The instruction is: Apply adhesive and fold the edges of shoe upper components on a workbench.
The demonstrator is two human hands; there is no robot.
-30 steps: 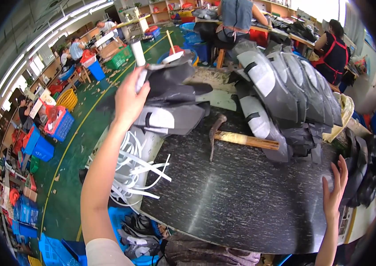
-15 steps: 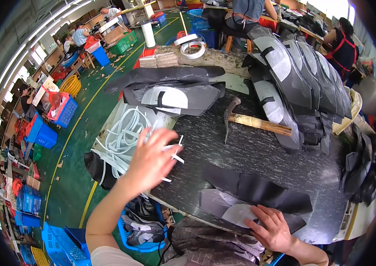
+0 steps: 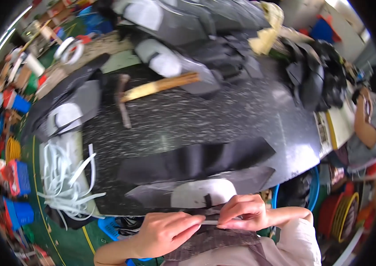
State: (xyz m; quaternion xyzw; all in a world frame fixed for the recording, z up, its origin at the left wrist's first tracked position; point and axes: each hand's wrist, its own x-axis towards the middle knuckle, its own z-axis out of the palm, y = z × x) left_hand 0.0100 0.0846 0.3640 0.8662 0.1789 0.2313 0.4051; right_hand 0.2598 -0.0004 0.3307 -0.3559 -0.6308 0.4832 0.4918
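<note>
I see the person's left hand (image 3: 168, 229) and right hand (image 3: 245, 213) pinching 1 pale strip (image 3: 210, 222) between them, fingertips drawn close on it, at the near edge of the dark table (image 3: 268, 117), just in front of the white-patched grey panel (image 3: 192, 193). I'd say it goes best with the strip level and gently taut, both grips matched, the panel lying flat. Fingers hide the strip's ends; I can't tell whether it touches the panel, and blur softens the hammer (image 3: 152, 91) and loose white strips (image 3: 66, 187).
</note>
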